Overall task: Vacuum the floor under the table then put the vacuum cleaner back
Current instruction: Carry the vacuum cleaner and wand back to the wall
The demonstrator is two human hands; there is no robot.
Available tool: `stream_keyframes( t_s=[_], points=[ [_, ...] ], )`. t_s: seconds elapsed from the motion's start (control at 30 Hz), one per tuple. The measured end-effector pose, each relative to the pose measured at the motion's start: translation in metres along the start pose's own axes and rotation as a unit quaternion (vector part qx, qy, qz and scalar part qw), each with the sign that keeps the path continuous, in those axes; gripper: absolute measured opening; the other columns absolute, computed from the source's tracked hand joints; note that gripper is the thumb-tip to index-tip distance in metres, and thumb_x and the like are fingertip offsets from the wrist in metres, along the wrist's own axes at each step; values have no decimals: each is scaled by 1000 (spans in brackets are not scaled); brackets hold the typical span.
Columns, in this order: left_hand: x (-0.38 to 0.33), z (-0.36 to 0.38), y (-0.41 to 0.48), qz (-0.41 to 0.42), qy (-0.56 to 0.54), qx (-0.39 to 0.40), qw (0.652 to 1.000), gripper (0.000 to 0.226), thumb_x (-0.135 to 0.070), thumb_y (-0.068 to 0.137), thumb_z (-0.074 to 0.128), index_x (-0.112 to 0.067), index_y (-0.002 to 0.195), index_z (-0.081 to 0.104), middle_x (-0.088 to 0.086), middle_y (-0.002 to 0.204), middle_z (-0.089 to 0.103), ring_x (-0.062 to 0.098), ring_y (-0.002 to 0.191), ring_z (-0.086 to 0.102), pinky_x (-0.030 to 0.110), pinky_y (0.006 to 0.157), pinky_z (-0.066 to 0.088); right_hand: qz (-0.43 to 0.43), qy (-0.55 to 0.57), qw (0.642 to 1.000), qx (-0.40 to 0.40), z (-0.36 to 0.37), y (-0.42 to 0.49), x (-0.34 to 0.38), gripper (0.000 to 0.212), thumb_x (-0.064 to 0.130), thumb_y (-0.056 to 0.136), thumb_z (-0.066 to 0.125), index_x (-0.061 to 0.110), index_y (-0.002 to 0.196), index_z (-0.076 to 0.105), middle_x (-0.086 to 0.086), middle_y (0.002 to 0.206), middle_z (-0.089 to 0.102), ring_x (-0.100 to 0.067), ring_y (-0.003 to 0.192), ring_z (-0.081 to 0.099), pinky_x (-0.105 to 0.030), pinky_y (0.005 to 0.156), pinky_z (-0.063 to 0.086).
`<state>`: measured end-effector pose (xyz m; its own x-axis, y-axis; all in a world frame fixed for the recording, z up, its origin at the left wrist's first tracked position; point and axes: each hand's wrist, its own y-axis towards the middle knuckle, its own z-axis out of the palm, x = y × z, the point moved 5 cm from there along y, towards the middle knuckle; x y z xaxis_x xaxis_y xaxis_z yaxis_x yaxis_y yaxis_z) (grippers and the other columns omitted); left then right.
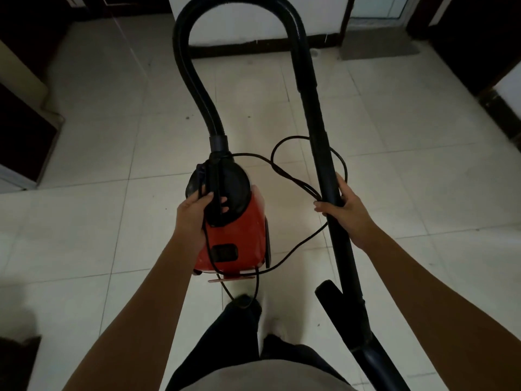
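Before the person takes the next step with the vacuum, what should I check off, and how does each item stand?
1. Left hand grips the black handle on the red canister vacuum cleaner: ok.
2. Right hand wraps its fingers round the black rigid wand tube: ok.
3. Thin black power cord gathered up: not ok, loose loops dangle by the feet.
4. Plug out of the socket: cannot tell, not in view.
5. Pale tiled floor ahead free of obstacles: ok.

The pale tiled floor (84, 153) carries a grey doormat (377, 45) by the far wall and dark furniture (19, 136) at its left edge.
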<state>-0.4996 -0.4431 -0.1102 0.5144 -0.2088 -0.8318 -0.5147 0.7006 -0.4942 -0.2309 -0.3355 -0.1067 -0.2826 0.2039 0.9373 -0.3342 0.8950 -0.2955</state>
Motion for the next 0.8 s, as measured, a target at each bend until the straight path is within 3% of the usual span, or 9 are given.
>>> stream_keyframes(
  t_s=[0.23, 0.37, 0.53, 0.63, 0.7, 0.8],
  points=[
    [-39, 33, 113, -24, -18, 7, 1000, 17, -5, 93, 52, -10, 102, 65, 5, 70, 73, 19, 60, 69, 30, 64, 58, 7, -19, 1000, -7, 11, 116, 30, 76, 6, 83, 67, 33, 143, 30, -4, 116, 56, -20, 100, 58, -23, 85, 48],
    [-64, 51, 181, -42, -23, 14, 999, 18, -4, 93, 52, -8, 105, 64, 5, 69, 73, 20, 64, 68, 29, 62, 59, 19, -27, 999, -13, 20, 186, 50, 75, 5, 83, 67, 31, 143, 30, -3, 114, 56, -18, 98, 56, -28, 87, 46],
    [-103, 77, 262, -58, -2, 13, 998, 22, -5, 92, 53, -8, 111, 63, 7, 72, 73, 25, 68, 65, 33, 68, 56, 37, -26, 998, -36, 20, 271, 77, 77, 9, 83, 67, 33, 145, 28, -5, 112, 57, -20, 98, 58, -20, 71, 45],
    [-126, 101, 307, -58, 4, 18, 998, 22, -6, 92, 54, -8, 113, 63, 10, 76, 72, 25, 67, 65, 35, 71, 55, 41, -29, 997, -51, 15, 321, 91, 78, 11, 83, 68, 33, 145, 28, -9, 114, 59, -26, 102, 59, -26, 75, 47],
    [-141, 116, 336, -56, 4, 22, 998, 22, -8, 92, 55, -8, 112, 63, 9, 74, 72, 22, 62, 67, 32, 67, 57, 42, -26, 997, -56, 10, 353, 99, 79, 11, 83, 68, 32, 146, 27, -9, 114, 59, -26, 103, 59, -30, 82, 47],
    [-162, 143, 380, -51, 4, 26, 998, 22, -10, 93, 55, -7, 112, 63, 7, 72, 72, 19, 59, 67, 26, 59, 59, 38, -16, 998, -54, 4, 406, 112, 78, 11, 83, 68, 32, 146, 27, -8, 113, 58, -25, 103, 59, -28, 80, 47]
  ],
)
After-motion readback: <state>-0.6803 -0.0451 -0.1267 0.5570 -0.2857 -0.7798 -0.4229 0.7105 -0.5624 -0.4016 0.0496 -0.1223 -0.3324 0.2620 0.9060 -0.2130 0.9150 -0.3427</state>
